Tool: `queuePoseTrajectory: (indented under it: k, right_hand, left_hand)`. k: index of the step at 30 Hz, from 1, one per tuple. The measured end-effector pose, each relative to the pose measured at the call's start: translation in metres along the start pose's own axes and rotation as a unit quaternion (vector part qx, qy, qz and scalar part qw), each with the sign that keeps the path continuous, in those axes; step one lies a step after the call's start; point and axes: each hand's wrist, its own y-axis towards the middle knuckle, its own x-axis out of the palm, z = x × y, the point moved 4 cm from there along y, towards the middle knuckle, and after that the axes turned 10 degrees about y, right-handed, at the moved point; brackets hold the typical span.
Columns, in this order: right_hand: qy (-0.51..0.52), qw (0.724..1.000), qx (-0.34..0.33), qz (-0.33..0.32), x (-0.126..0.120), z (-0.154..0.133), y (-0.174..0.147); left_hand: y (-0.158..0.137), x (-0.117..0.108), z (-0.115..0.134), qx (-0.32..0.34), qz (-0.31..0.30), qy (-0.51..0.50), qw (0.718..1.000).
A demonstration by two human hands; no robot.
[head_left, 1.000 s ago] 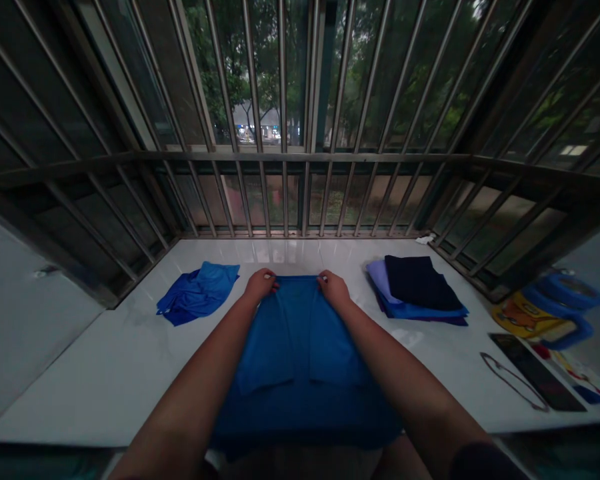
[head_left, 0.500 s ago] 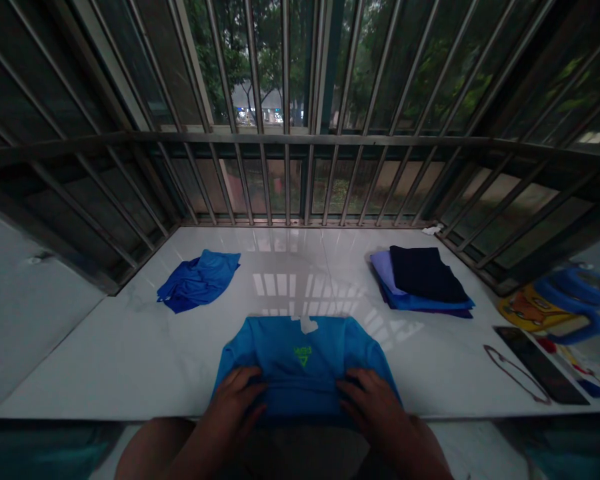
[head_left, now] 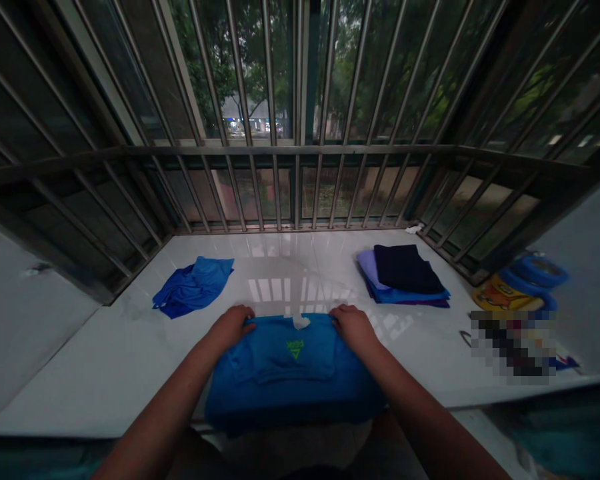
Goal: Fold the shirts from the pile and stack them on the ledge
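Note:
A blue shirt (head_left: 280,390) with a green logo lies in front of me on the ledge, its near part hanging over the front edge. A small white tag shows at its far edge. At the shirt's far left corner my left hand (head_left: 234,327) pinches the fabric between thumb and fingers. My right hand (head_left: 353,327) is closed on the far right corner in the same way. The fabric under my fingers is partly hidden.
Crumpled blue cloth (head_left: 195,283) lies at the back left. Folded clothes (head_left: 407,270) are stacked at the back right, dark on top. Farther right stands a blue and yellow container (head_left: 510,290), beside a pixelated patch. Metal window bars (head_left: 273,193) close off the back.
Both hands have moved forward from the shirt's middle to its far corners and now grip them. The shirt's near part now spreads wider and lower. The view has shifted slightly.

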Motion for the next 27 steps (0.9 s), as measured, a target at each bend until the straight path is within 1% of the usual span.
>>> queuePoseTrajectory:
  k: [3, 6, 8, 10, 12, 14, 16, 18, 20, 22, 23, 24, 25, 27]
  right_hand:
    - [0.005, 1.0, 0.019, -0.012, 0.002, 0.017, 0.001]
    - [0.013, 0.999, 0.023, -0.029, 0.002, 0.024, 0.011]
    - [0.014, 0.999, 0.012, -0.043, -0.003, 0.022, 0.024]
    - [0.012, 0.999, -0.001, -0.039, -0.014, 0.018, 0.04]
    - [0.011, 1.0, -0.006, -0.005, -0.032, 0.013, 0.056]
    - [0.013, 0.999, -0.007, 0.049, -0.055, 0.009, 0.07]
    - [0.019, 0.994, -0.007, 0.105, -0.078, 0.005, 0.078]
    - [0.029, 0.988, -0.014, 0.15, -0.097, 0.002, 0.078]
    - [0.04, 0.982, -0.027, 0.18, -0.107, 0.002, 0.068]
    - [0.054, 0.977, -0.05, 0.2, -0.104, 0.006, 0.046]
    - [0.062, 0.974, -0.069, 0.208, -0.097, 0.01, 0.031]
    - [0.069, 0.97, -0.09, 0.213, -0.086, 0.014, 0.014]
    - [0.074, 0.967, -0.116, 0.216, -0.071, 0.02, -0.004]
    - [0.065, 0.967, -0.141, 0.202, -0.034, 0.034, -0.04]
  left_hand:
    - [0.002, 0.002, -0.009, 0.006, -0.021, -0.005, 1.0]
    - [0.012, 0.001, -0.015, 0.008, -0.046, 0.002, 0.999]
    - [0.026, -0.005, -0.017, 0.007, -0.061, 0.014, 0.998]
    - [0.043, -0.017, -0.016, 0.007, -0.056, 0.027, 0.998]
    - [0.06, -0.038, -0.014, 0.008, -0.023, 0.037, 0.999]
    - [0.074, -0.064, -0.011, 0.01, 0.031, 0.041, 0.999]
    - [0.082, -0.09, -0.007, 0.01, 0.089, 0.04, 0.995]
    - [0.081, -0.111, -0.003, 0.008, 0.14, 0.034, 0.99]
    - [0.068, -0.119, 0.0, 0.002, 0.178, 0.027, 0.984]
    - [0.043, -0.113, 0.004, 0.003, 0.218, 0.007, 0.976]
    - [0.026, -0.103, 0.006, 0.009, 0.238, -0.009, 0.971]
    - [0.007, -0.09, 0.008, 0.018, 0.258, -0.027, 0.966]
    - [-0.012, -0.072, 0.01, 0.032, 0.265, -0.042, 0.963]
    - [-0.049, -0.03, 0.013, 0.05, 0.25, -0.054, 0.966]
